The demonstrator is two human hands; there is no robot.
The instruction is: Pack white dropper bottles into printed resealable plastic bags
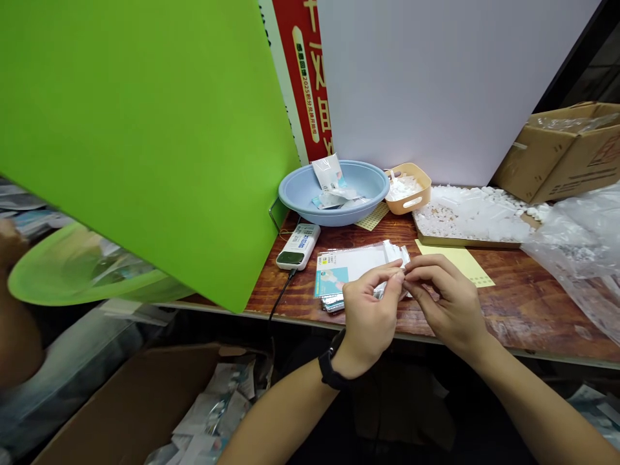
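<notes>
My left hand (369, 318), with a black watch (332, 369) on its wrist, is closed in a pinch. Its fingertips meet those of my right hand (448, 303), which is pinched too. Whatever small thing is between the fingers is too hidden to make out. Both hands are over the right side of a stack of flat clear-and-white packets (334, 278) with blue printed cards, near the front edge of the wooden table (508, 316). Behind my right hand lies a yellow sheet (455, 258) with rows of small dots.
Behind the stack stand a blue basin (295, 197) of packets, an orange basket (411, 205) and a tray (465, 241) of small white pieces. A white device (307, 239) with a cable lies left, beside a green panel (194, 129). Plastic (576, 239) covers the right; another person sits beyond the panel.
</notes>
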